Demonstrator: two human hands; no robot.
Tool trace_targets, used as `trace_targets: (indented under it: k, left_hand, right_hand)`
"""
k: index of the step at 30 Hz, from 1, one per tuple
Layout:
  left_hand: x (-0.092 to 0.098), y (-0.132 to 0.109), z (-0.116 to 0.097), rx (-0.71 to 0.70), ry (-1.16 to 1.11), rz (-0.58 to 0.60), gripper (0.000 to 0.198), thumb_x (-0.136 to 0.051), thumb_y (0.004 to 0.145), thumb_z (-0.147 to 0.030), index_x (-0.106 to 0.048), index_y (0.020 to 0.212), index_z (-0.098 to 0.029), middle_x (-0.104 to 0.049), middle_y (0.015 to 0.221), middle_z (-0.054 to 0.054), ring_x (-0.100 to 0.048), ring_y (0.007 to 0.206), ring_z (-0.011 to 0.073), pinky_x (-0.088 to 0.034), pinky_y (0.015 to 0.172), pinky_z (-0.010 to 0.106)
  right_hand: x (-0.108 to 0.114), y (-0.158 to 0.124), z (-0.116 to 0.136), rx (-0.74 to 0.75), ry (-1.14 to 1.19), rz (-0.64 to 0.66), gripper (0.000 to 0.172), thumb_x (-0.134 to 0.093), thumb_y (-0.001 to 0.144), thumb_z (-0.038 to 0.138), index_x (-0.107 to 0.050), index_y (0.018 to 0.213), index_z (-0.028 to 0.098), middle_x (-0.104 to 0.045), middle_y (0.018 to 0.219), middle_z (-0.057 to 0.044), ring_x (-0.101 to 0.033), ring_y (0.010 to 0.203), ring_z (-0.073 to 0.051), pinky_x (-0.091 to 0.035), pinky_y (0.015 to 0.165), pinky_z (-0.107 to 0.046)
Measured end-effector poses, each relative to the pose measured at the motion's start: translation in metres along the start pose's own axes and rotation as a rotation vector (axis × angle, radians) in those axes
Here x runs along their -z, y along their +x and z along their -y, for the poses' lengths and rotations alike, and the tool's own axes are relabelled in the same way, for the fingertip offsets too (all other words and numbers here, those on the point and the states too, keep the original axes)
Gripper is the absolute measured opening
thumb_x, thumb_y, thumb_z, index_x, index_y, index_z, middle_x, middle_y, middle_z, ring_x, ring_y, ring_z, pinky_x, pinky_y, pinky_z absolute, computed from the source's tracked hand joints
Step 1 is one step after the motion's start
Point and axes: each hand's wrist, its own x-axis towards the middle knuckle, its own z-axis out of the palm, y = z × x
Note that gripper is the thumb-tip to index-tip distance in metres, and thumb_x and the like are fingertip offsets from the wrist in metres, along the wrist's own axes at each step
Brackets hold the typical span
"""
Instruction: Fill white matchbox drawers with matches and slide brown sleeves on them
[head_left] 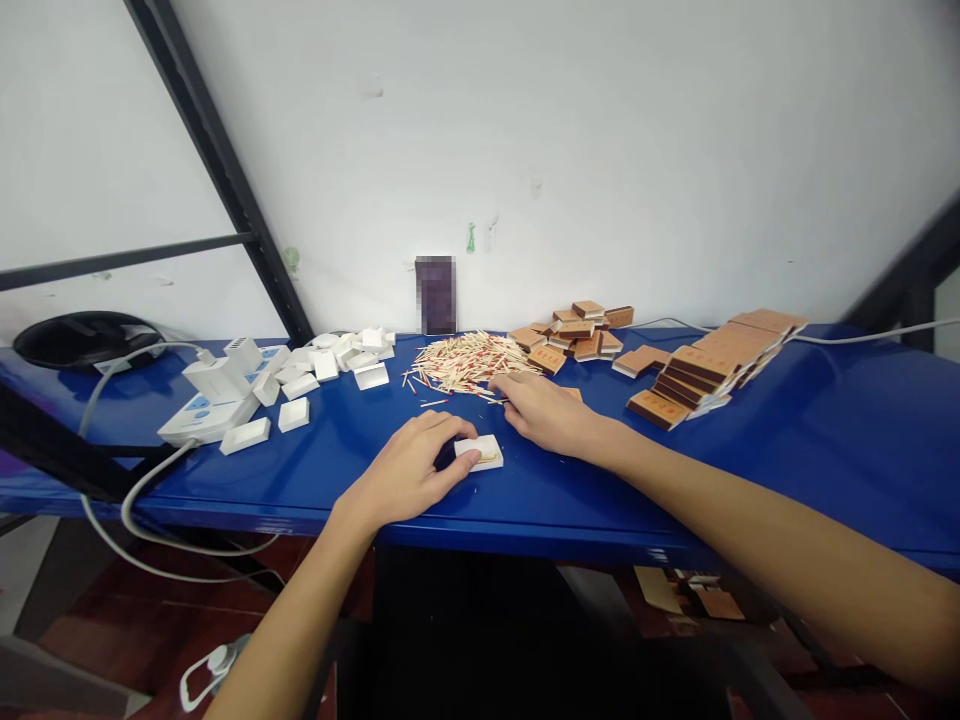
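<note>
My left hand (420, 462) grips the left end of a small white matchbox tray (489, 452), thumb at the near side and fingers at the far side. A few pale matchsticks show inside the tray, which rests on the blue table (525, 510). My right hand (544, 408) reaches to the near right edge of a heap of red-tipped matches (465, 360). Its fingers are bent together at the matches, and what they pinch, if anything, is too small to make out.
White trays (296, 413) lie at the left beside a power strip (210, 412) with cables. Brown matchboxes (577, 328) are piled behind my right hand, with stacked rows (705, 365) farther right. A dark upright object (438, 295) leans on the wall.
</note>
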Motion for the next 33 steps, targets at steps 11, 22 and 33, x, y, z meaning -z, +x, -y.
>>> trace_targets:
  k: [11,22,33]
  left_hand:
    - [0.048,0.034,0.075,0.278,0.232,-0.185,0.035,-0.039,0.098,-0.039,-0.065,0.088,-0.018,-0.069,0.085,0.006,-0.061,0.08,0.0217,-0.041,0.072,0.033]
    - [0.027,0.075,0.086,-0.021,0.236,-0.183,0.03,-0.036,0.098,-0.029,-0.053,0.076,-0.018,-0.055,0.078,0.005,-0.051,0.073,0.0184,-0.038,0.069,0.031]
    - [0.021,0.056,0.088,0.009,0.234,-0.041,0.017,-0.056,0.082,-0.027,-0.068,0.089,-0.017,-0.062,0.09,0.005,-0.06,0.08,0.0193,-0.047,0.074,0.032]
  right_hand:
    - [-0.008,0.009,-0.001,0.037,0.14,-0.054,0.033,-0.047,0.082,-0.001,-0.063,0.107,0.013,-0.066,0.097,-0.01,-0.059,0.091,-0.021,-0.043,0.081,-0.031]
    - [-0.006,0.01,-0.002,0.09,0.223,-0.32,0.033,-0.05,0.078,0.003,-0.064,0.105,0.016,-0.062,0.088,-0.006,-0.056,0.081,-0.019,-0.043,0.075,-0.031]
    - [-0.004,0.008,0.001,0.006,0.314,-0.243,0.011,-0.061,0.082,0.012,-0.069,0.079,0.019,-0.073,0.082,-0.003,-0.065,0.078,-0.018,-0.046,0.074,-0.03]
